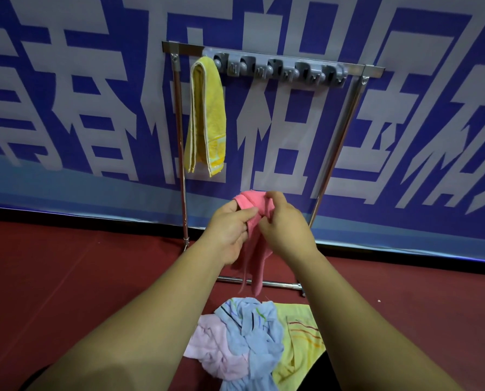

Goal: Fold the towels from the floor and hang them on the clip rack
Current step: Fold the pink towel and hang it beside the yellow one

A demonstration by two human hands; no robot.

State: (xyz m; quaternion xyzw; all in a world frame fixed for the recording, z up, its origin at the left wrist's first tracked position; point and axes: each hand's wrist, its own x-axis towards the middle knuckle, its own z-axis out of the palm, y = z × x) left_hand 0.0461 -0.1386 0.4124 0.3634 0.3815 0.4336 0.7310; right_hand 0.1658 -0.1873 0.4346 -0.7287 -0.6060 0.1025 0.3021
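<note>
Now, pink towel [248, 201]: up off the floor and bunched between both grips, its narrow loose ends dangling below the wrists.
Left grip [227, 234]: clenched on the pink towel, palm turned toward the camera, thumb laid across the cloth and fingers curled round it.
Right grip [288, 228]: grasping the pink towel too, back of the hand to the camera, fingertips pinching the top fold, right up against the left grip.
Yellow towel [206, 117]: already hung, up and to the left of both grips, folded lengthwise and draped from the leftmost clip.
Clip rack [278, 69]: a grey strip of clips high above the grips, fixed along the top bar and running off to the right of the yellow towel.
Metal frame [334, 153]: shiny posts rising on either side beyond the grips, with the bottom bar just behind the pink towel's hanging ends.
Floor pile: straight below the grips, between the two forearms. A light blue striped towel [252, 328] lies crumpled on top, a pale pink towel [216, 348] sits to its left, and a pale yellow towel [300, 342] with thin stripes lies to its right.
Floor [66, 263]: dark red, spreading out under both arms.
Banner [404, 108]: blue with large grey characters, standing behind the frame, well beyond the grips.
</note>
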